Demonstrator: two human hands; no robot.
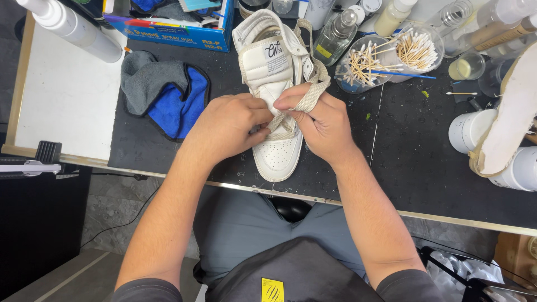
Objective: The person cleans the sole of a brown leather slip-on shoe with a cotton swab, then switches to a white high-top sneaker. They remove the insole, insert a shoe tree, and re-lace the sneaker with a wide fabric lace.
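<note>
A white and cream high-top sneaker (pixel 278 155) lies on a black work mat (pixel 414 162), toe toward me. My left hand (pixel 226 124) pinches the flat cream lace (pixel 311 96) over the eyelets at the shoe's middle. My right hand (pixel 320 122) grips the same lace, which loops over its fingers and runs up toward the tongue (pixel 267 62). Both hands touch the shoe and hide most of the lacing.
A grey and blue cloth (pixel 165 92) lies left of the shoe. Clear cups of cotton swabs (pixel 386 56) and several bottles stand at the back right. White cups (pixel 469 130) and a second shoe sole-up (pixel 512 123) sit at the right. A blue box (pixel 179 31) is behind.
</note>
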